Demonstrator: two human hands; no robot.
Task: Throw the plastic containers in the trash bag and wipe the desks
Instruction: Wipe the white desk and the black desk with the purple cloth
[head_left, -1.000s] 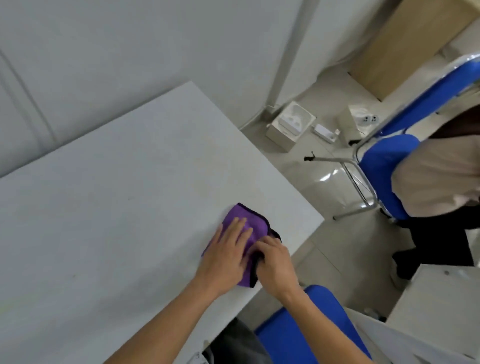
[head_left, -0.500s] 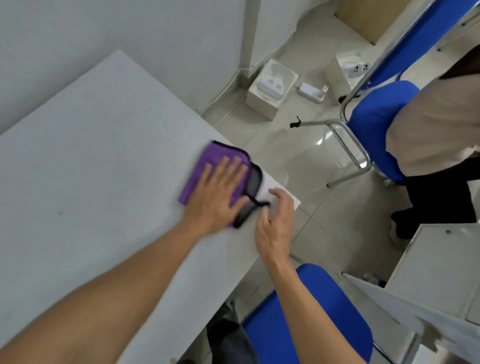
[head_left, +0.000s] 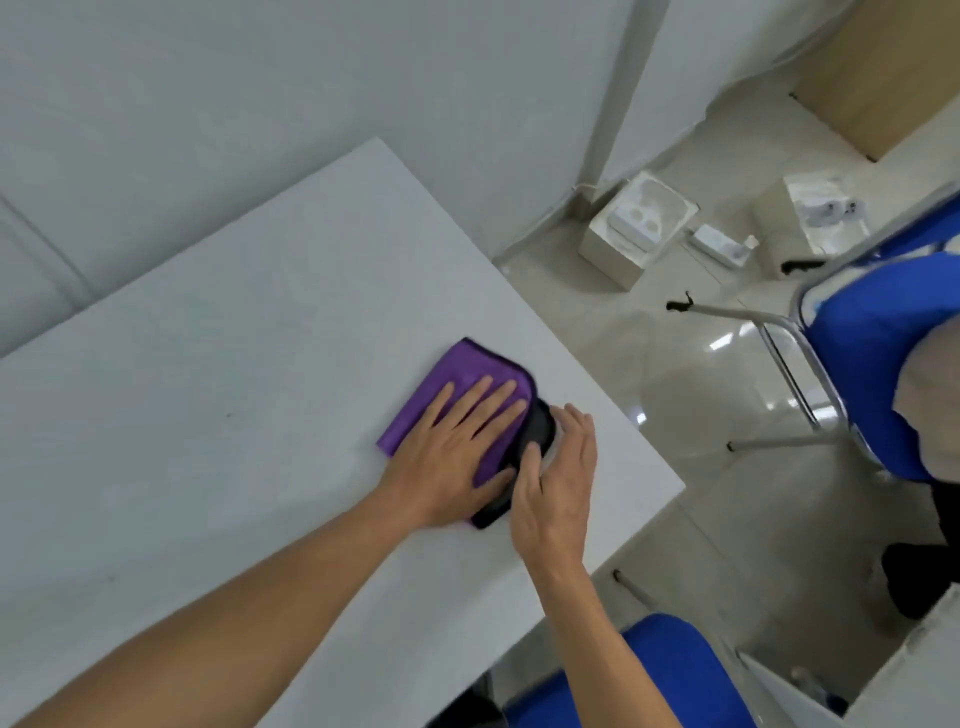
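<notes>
I read the current step as desk wiping. One folded purple microfibre cloth with a black edge (head_left: 470, 382) lies flat on the white rectangular desk top (head_left: 218, 353), close to the desk's right edge and about midway along it. My left hand (head_left: 454, 449) lies on top of the cloth, palm down, fingers straight and spread, pressing it and gripping nothing. My right hand (head_left: 558, 480) sits just beside it on the right, lightly cupped against the cloth's black folded edge, thumb on the dark layer. I cannot tell whether it pinches that edge or only steadies it. As folded, the cloth is close to square with no clear long axis, and its sides run diagonal to my view. Most of the bare desk surface lies to the left of the cloth and beyond it, so I judge the next stroke should go that way, driven by the left hand, which already covers the cloth. Count in view: one cloth, one desk seen nearly whole, two blue padded chairs (head_left: 878, 364) (head_left: 675, 670), two pale cartons on the floor (head_left: 636, 223). No plastic container or trash bag shows in this view.
</notes>
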